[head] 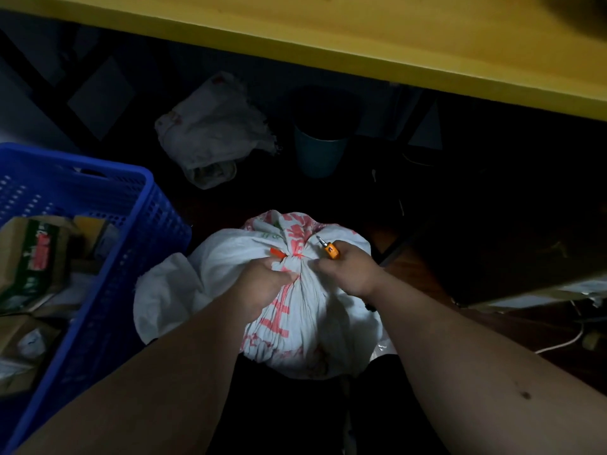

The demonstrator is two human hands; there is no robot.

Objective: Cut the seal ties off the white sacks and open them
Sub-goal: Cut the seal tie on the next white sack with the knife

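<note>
A full white sack (295,310) with red print stands on the dark floor between my arms. Its neck is bunched tight, and an orange seal tie (278,253) wraps the gather. My left hand (262,284) grips the gathered cloth just below the tie. My right hand (348,274) holds an orange-handled cutter (329,247) whose short metal tip points up and left, just right of the gathered neck, and its lower fingers also touch the cloth. An emptied white sack (213,129) lies crumpled farther back under the table.
A blue plastic crate (108,244) with cardboard packets stands at my left, close to the sack. A yellow tabletop (361,37) spans the top of the view. A teal bin (320,152) stands under it. Cables trail on the dark floor at right.
</note>
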